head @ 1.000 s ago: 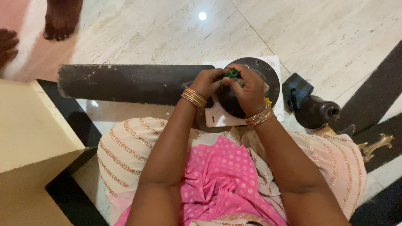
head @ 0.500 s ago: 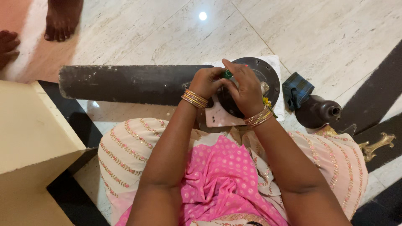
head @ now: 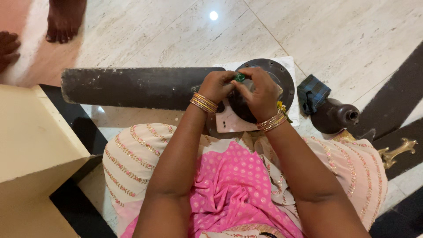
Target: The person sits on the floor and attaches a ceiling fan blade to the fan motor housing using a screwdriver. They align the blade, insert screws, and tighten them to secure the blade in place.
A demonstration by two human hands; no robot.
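Observation:
A dark ceiling fan lies on the floor in front of me, its round motor housing point(head: 282, 75) resting on white paper and one long dusty blade point(head: 132, 88) stretching to the left. My left hand point(head: 217, 86) and my right hand point(head: 260, 92) meet over the housing, and together they pinch a small green-handled tool point(head: 239, 77) that stands upright on the hub. Both wrists wear gold bangles. A pale pink blade bracket point(head: 227, 123) shows just below my hands.
A dark rounded fan part point(head: 332, 117) with a folded blue-green cloth point(head: 312, 92) lies to the right, and a brass piece point(head: 398, 150) beyond it. A cream box point(head: 31, 145) stands at my left. Another person's bare feet point(head: 64, 20) are at the top left.
My hands have shifted slightly around the green tool on the hub, the fingers turning it. The fan and everything else stay in place.

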